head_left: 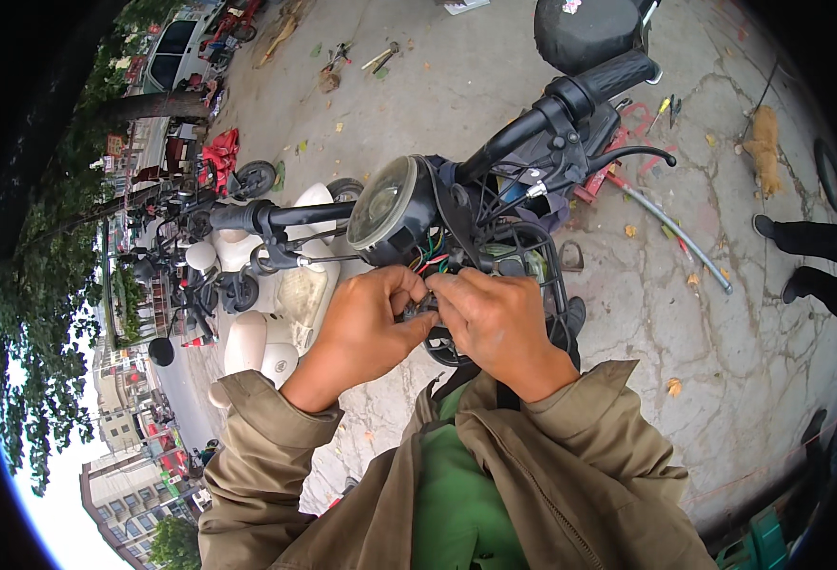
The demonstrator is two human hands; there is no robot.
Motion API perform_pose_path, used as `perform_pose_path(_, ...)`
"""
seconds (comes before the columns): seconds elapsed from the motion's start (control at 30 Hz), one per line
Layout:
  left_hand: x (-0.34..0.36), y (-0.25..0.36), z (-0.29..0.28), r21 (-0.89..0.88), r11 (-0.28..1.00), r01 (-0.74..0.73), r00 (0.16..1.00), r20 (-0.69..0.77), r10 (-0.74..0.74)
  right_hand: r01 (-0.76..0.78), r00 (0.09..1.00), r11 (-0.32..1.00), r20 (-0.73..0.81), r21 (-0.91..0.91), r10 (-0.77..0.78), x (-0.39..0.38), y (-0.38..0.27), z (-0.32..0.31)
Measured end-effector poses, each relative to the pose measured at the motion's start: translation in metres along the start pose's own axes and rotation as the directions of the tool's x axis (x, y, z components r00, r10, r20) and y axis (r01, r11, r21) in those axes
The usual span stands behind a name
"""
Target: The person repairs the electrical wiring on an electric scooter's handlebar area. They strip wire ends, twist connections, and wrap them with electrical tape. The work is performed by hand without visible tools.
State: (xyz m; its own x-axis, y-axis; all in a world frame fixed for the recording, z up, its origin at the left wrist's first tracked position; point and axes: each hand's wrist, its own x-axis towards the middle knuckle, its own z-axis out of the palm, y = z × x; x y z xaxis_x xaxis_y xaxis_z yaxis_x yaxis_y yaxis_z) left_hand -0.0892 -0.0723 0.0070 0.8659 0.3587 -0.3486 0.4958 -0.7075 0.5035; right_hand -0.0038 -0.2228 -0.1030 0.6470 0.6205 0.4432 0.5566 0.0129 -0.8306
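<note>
Two forearms in olive-brown fabric sleeves (594, 418) angle inward from below you. Your left hand (373, 318) bends its fingers, thumb pointing right; your right hand (496, 318) curls toward it, back upward. Their fingertips nearly meet at the thin red, green and yellow wires (430, 258) beside the round, black-cased headlight (383, 211); I cannot tell what either grasps.

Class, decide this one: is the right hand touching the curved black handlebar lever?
Apart. The head view shows the right hand lower in the picture than the handlebar lever, with pavement visible between them.
</note>
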Motion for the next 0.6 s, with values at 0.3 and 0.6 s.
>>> perform_pose_path(0.3, -0.007, 0.007, 0.009, 0.366, 0.899, -0.240, 0.932, -0.172, 0.319, -0.006, 0.999, 0.999, -0.053, 0.035, 0.007, 0.003, 0.001, 0.002)
perform_pose_path(0.6, -0.009, 0.002, 0.008, -0.016, 0.996, -0.085, 0.978, -0.193, 0.081, -0.002, 1.000, 1.000, -0.028, 0.027, 0.002, 0.000, 0.001, 0.002)
